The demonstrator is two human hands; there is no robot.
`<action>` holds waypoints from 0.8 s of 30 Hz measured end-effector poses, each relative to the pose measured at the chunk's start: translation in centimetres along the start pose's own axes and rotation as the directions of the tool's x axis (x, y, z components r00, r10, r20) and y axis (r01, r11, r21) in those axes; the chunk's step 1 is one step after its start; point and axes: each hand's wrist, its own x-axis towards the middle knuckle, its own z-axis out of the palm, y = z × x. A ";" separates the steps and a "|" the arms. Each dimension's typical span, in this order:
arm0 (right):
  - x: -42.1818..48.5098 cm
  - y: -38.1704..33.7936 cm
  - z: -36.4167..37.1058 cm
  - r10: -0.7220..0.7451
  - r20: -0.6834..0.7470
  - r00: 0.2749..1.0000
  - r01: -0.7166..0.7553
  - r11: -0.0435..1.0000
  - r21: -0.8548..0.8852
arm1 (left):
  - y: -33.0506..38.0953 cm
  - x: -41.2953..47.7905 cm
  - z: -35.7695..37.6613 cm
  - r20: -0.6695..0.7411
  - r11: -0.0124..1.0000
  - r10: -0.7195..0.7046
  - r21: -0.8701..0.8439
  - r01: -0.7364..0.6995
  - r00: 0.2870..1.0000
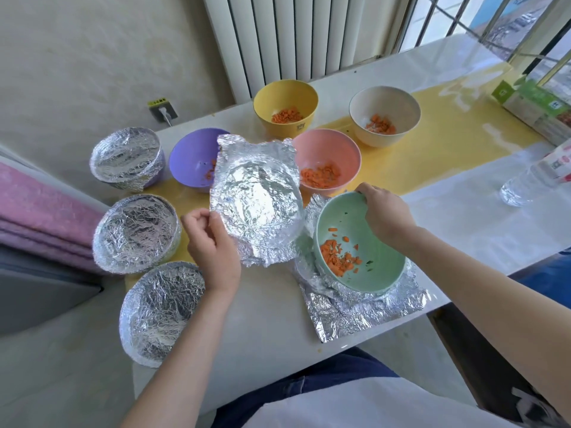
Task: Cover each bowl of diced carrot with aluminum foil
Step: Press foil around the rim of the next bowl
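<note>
Evidently the left hand (pixel 213 242) pinches the moulded foil (pixel 256 199), upright above its grip, ready to cap the green bowl (pixel 361 251), tilted below the right hand (pixel 383 211) clasping its rim

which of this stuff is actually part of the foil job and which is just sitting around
Job: moulded foil sheet held by left hand; green bowl gripped by right hand; flat foil under it; open purple bowl, yellow bowl, pink bowl, cream bowl; three foil-covered bowls.

Lying about: water bottle, green carton (label unreadable), folded pink cloth, wall socket.
</note>
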 end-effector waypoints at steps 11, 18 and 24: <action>0.7 -1.8 1.3 0.018 0.156 0.988 -0.004 0.996 -0.092 | -1.5 1.0 -1.2 -0.074 0.999 -0.032 0.001 0.033 0.997; 1.8 -8.3 -0.7 -0.100 -0.126 0.987 0.144 0.900 0.412 | -1.3 2.6 -1.3 -0.176 0.992 -0.124 -0.056 0.116 0.976; 3.9 -12.8 -0.5 -0.034 0.277 0.960 -0.167 0.724 0.669 | -2.2 3.5 -1.6 -0.113 0.984 -0.174 -0.052 0.169 0.978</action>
